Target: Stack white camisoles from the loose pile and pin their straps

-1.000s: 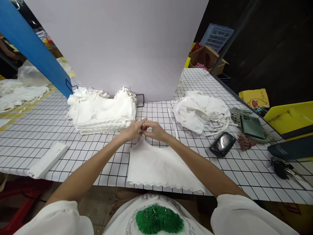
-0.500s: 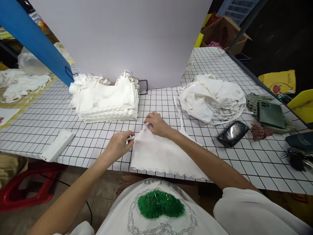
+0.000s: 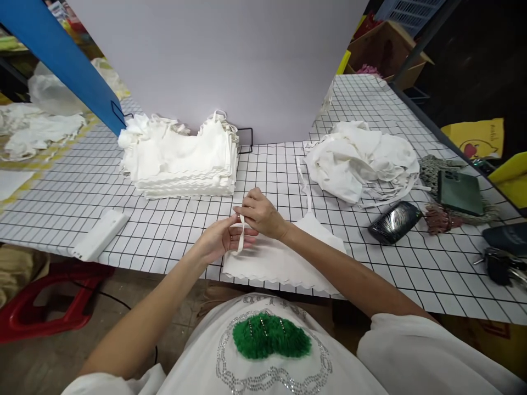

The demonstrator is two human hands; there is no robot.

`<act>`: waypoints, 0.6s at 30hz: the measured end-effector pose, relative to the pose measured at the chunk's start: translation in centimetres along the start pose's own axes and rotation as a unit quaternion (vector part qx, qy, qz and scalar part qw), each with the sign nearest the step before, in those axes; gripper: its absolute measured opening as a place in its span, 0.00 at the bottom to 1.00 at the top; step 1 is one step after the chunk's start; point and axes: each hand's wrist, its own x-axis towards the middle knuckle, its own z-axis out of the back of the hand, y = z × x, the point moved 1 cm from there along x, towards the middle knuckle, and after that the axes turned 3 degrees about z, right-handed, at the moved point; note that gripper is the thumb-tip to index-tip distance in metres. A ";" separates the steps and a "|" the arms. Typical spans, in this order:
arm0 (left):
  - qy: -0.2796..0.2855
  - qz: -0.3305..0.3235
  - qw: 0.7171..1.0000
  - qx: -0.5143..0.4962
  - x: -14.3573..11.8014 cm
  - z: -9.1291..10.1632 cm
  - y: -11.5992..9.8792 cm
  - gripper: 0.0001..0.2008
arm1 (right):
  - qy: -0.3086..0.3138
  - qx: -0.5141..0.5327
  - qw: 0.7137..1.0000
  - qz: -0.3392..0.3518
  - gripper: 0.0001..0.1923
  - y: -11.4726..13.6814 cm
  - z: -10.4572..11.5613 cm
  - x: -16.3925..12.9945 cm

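Note:
A white camisole-like garment (image 3: 280,262) with a wavy hem lies at the table's front edge. One of its thin straps (image 3: 242,237) hangs in a loop between my hands. My right hand (image 3: 263,215) pinches the strap's upper part, its wrist above the garment. My left hand (image 3: 218,238) is turned palm up beside it, thumb and forefinger closed at the strap near my right fingertips. Its other fingers stretch behind the loop. A second strap (image 3: 307,192) runs up from the garment's right side across the table.
A neat stack of white garments (image 3: 181,159) stands at the back left, a loose white heap (image 3: 362,159) at the back right. A black wrapped object (image 3: 394,222), a green phone (image 3: 460,192) and keys (image 3: 500,266) lie right. A white bar-shaped object (image 3: 101,235) is left.
My left hand has moved right and turned palm up, meeting my right hand. The strap now hangs as a loop between them. The view has shifted slightly.

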 end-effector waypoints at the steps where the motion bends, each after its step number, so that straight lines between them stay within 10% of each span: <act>1: 0.003 0.007 1.000 -0.020 0.5 0.1 0.1 0.16 | -0.006 -0.003 1.000 0.000 0.17 -0.1 0.1 -0.1; 11: -0.088 -0.104 0.986 0.101 -2.7 2.2 2.4 0.18 | -0.030 -0.011 0.993 -0.111 0.18 -2.8 0.4 -1.4; 18: -0.095 -0.068 0.988 0.104 -5.8 4.0 2.6 0.18 | -0.044 0.015 0.982 -0.184 0.20 -4.5 0.3 -1.7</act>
